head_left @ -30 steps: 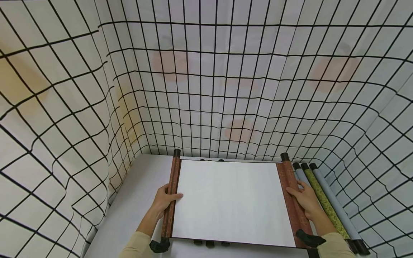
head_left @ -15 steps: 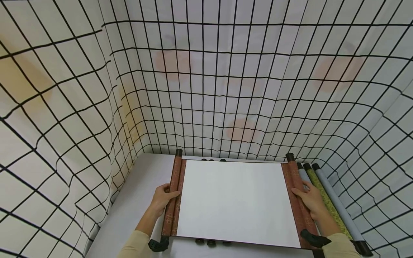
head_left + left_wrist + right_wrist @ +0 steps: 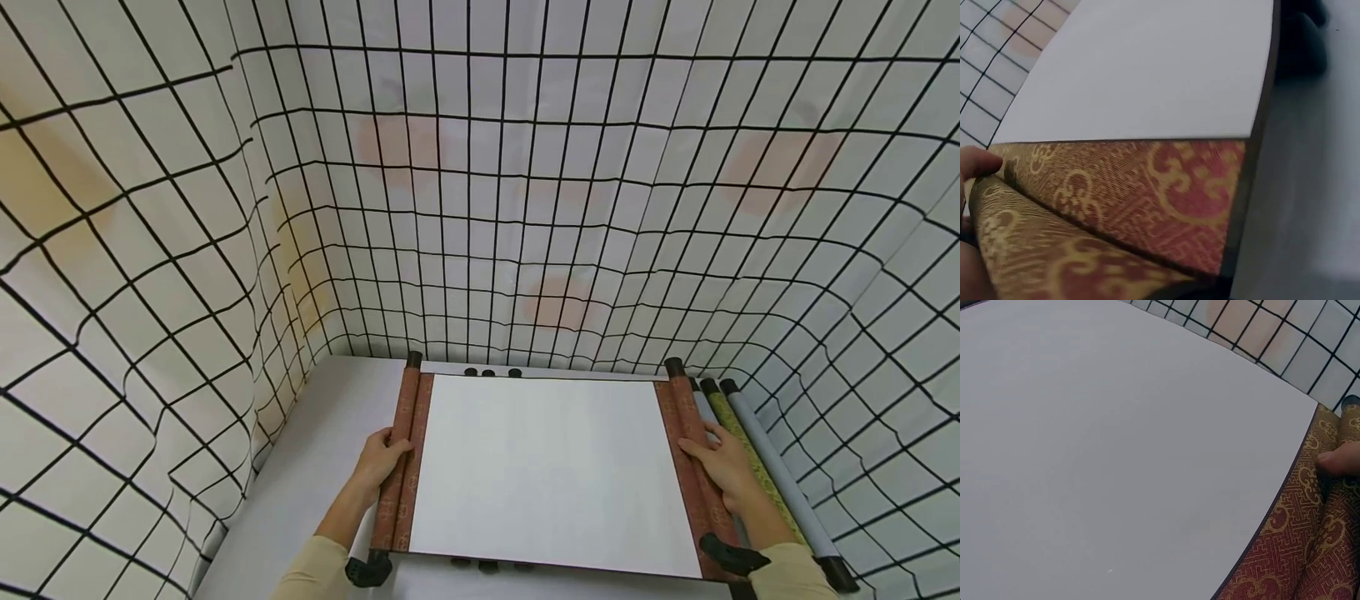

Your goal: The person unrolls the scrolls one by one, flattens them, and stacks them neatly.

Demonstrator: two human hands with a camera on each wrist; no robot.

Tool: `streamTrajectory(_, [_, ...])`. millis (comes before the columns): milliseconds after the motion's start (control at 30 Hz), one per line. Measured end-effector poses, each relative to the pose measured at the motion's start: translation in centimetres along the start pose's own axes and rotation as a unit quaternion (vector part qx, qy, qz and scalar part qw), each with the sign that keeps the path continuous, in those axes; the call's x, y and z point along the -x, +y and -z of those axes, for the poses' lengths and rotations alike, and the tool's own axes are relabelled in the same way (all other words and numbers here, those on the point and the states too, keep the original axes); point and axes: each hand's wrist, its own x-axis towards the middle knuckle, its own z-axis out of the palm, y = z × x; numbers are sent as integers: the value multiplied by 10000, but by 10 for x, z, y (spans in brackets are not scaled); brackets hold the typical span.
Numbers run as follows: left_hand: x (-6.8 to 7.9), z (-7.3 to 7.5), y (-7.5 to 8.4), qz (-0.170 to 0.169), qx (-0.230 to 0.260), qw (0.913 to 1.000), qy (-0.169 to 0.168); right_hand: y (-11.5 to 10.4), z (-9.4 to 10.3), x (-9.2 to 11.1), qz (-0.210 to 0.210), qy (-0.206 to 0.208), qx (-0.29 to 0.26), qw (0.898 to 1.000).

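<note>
A hanging scroll (image 3: pixel 555 467) lies spread between my hands, its blank white sheet bordered at both ends by red brocade with a gold pattern. My left hand (image 3: pixel 378 458) grips the left roller (image 3: pixel 388 500), thumb over the top. The right roller (image 3: pixel 684 402) is held by my right hand (image 3: pixel 722 467), thumb on its inner side. Black knobs cap the rollers' far ends. In the left wrist view the brocade band (image 3: pixel 1172 194) curves up into the roll beside the thumb. The right wrist view shows the thumb (image 3: pixel 1341 460) pressing on the brocade (image 3: pixel 1279 550).
Several black roller ends (image 3: pixel 488 373) stick out from behind the scroll, and others show below its near edge. To the right lie a yellow-green scroll (image 3: pixel 750 446) and a grey scroll (image 3: pixel 780 467). Black grid netting (image 3: pixel 525 208) before white cloth encloses the white table (image 3: pixel 322 425).
The left roller has turned outward, so a wider red brocade band shows beside the white sheet. The scroll has come slightly nearer, baring more of the roller ends behind it. Both hands keep their grip.
</note>
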Motion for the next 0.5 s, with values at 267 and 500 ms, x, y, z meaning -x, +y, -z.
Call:
streamTrajectory(267, [2, -4, -5, -47, -3, 10000, -32, 0, 0, -2, 17, 77, 46, 10000])
streamTrajectory(500, [-2, -4, -3, 9, 221, 9998, -18, 4, 4, -11, 205, 287, 73, 9994])
